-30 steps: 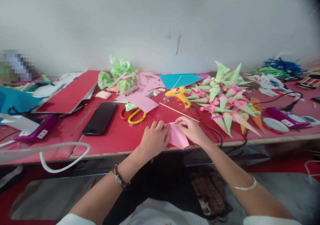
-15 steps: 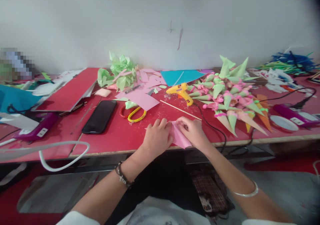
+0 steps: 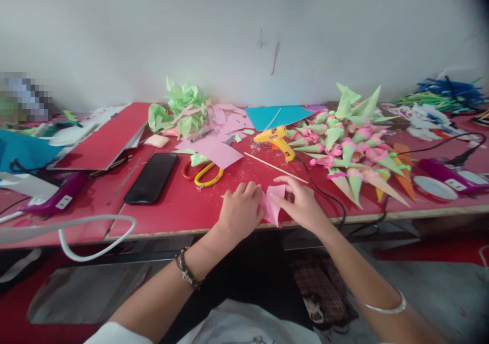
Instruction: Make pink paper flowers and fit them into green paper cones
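Observation:
A piece of pink paper (image 3: 273,205), bent and creased, lies between my two hands near the table's front edge. My left hand (image 3: 241,209) is closed over its left end, fingers curled and pressed down. On its right side, the thumb of my right hand (image 3: 300,202) rests against the paper, with the fingers bent round behind it. Just beyond the hands lies a thin wooden stick (image 3: 275,167). A yellow glue gun (image 3: 275,141) lies behind the stick, its cord trailing right. Yellow and red scissor handles (image 3: 208,175) show under pink sheets (image 3: 214,149).
A pile of green and pink paper cones (image 3: 346,145) covers the right side. A black phone (image 3: 152,179) and a red folder (image 3: 103,139) lie left. Purple power strips (image 3: 451,176) sit toward the sides. A white cable (image 3: 99,219) loops over the table's front edge.
My right hand has shifted slightly right and its fingers have opened a little. The paper's right part has been folded up and over. My left hand has stayed in place.

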Tool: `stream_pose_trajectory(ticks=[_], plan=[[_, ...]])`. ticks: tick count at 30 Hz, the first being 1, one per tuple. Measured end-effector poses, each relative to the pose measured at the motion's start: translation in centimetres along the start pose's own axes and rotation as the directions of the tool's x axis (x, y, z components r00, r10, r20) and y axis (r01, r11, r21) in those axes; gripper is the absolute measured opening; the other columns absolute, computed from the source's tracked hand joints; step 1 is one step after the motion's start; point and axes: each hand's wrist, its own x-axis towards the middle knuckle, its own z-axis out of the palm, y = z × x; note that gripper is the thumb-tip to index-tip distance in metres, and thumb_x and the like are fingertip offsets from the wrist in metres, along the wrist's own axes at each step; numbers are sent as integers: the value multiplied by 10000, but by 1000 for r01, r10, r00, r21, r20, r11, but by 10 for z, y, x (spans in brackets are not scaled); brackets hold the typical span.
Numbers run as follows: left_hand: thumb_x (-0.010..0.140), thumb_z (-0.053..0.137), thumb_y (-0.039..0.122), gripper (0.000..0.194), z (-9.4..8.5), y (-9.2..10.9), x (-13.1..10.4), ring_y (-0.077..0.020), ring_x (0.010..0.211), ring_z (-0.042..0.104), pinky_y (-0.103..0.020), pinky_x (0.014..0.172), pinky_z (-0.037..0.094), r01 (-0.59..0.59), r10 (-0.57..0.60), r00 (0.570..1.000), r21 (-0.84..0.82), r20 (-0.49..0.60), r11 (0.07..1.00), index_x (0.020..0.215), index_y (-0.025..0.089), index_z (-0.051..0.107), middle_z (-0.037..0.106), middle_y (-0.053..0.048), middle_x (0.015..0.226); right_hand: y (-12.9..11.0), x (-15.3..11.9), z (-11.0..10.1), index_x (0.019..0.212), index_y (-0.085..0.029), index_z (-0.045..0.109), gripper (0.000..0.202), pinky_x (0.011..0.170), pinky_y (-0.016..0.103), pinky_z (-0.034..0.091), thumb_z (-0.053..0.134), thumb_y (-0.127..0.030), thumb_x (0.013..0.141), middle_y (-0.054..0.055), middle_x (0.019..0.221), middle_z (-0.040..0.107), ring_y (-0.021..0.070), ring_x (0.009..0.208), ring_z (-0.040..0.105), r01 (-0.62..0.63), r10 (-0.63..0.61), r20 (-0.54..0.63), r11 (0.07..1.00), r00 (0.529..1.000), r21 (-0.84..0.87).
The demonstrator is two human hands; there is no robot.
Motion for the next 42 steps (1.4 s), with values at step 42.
stream_pose_trajectory(ticks=[42], plan=[[815,397,287,424,3,-2,0,-235,949,471,-364,743,394,7,-9,999,-43,-46,999,1211,137,433,520,-109,1069,9,-55,-35,805,-194,575,184,524,244,401,407,-270,788,42,698,636,175,612,587,-123,87,-251,984,964,-132]])
